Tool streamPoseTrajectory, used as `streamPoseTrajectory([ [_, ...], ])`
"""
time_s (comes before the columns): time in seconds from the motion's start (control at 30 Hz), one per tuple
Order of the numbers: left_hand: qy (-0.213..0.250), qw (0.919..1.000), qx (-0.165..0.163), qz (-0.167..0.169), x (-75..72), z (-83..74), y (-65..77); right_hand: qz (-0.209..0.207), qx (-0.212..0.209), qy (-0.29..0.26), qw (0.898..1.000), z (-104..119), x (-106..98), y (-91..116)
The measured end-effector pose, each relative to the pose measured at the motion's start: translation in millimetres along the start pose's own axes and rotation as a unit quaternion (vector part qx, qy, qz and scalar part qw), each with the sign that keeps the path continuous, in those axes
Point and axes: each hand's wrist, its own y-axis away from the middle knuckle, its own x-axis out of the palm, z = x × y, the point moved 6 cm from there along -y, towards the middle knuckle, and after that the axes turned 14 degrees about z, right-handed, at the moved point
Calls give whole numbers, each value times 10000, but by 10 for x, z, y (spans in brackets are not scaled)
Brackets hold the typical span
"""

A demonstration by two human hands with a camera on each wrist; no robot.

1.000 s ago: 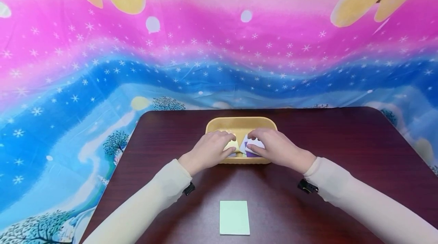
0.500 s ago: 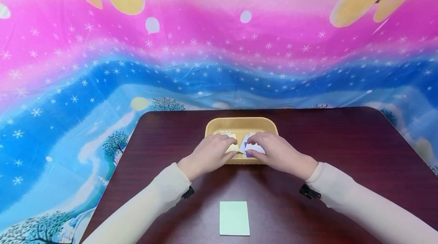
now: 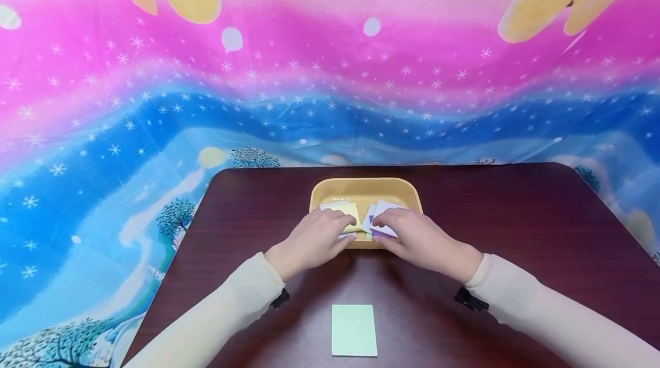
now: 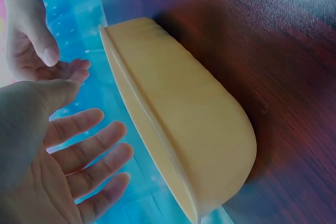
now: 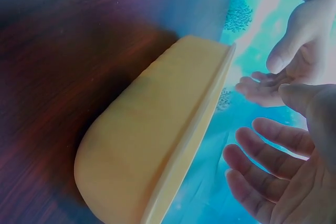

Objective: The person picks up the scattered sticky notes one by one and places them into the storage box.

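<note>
A yellow plastic bin (image 3: 366, 186) stands near the table's far edge in the head view. Inside it lie two groups of paper pads: pale yellow ones (image 3: 352, 214) on the left, white ones (image 3: 387, 207) with a purple one (image 3: 381, 234) on the right. My left hand (image 3: 311, 239) hovers over the bin's left half, fingers loosely bent. Over the right half is my right hand (image 3: 428, 242), in a mirrored pose. Both wrist views show the left palm (image 4: 47, 182) and right palm (image 5: 294, 182) holding nothing, above the bin's rim.
A light green paper pad (image 3: 354, 331) lies on the dark wooden table (image 3: 247, 202), nearer the person than the bin. Behind the table hangs a colourful printed cloth (image 3: 330, 70) with snowflakes.
Both hands have drawn back slightly toward the person, uncovering more of the pads in the bin. The bin and the green pad have stayed in place.
</note>
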Motion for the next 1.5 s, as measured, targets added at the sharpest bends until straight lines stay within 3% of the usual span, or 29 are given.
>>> streamPoseTrajectory([
  [0.63, -140, 9998, 142, 37, 28, -84, 101, -41, -428, 206, 9989, 129, 76, 65],
  [1.23, -202, 9994, 204, 217, 73, -193, 186, 73, -348, 218, 9991, 156, 174, 133],
  [1.5, -196, 9991, 362, 102, 115, -240, 221, 117, -371, 147, 9991, 169, 236, 153],
])
